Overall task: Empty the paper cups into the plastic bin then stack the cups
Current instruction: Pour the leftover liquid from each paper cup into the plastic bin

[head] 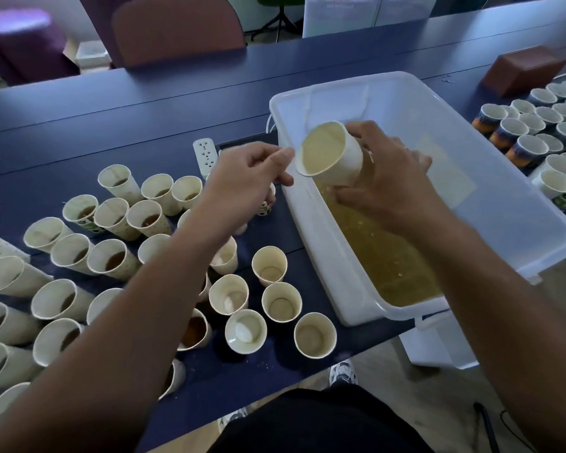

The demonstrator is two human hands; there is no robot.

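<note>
under left hand (247,178), printed cup (266,204) mostly hidden, right hand (386,178) tilting cup (330,155)

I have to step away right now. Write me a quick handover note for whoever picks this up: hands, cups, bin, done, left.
Right hand: grips a paper cup tipped over the plastic bin; the cup looks empty inside.
Left hand: hovers at the bin's left edge with fingers curled; whether it holds anything is unclear.
Plastic bin: on the blue table, with yellowish liquid pooled at the near end.
Done: some cups evidently poured in; more cups at far right, contents not visible.
Left: many upright cups on the left, several with brown liquid, some with a white lump. Empty them, then stack.
</note>
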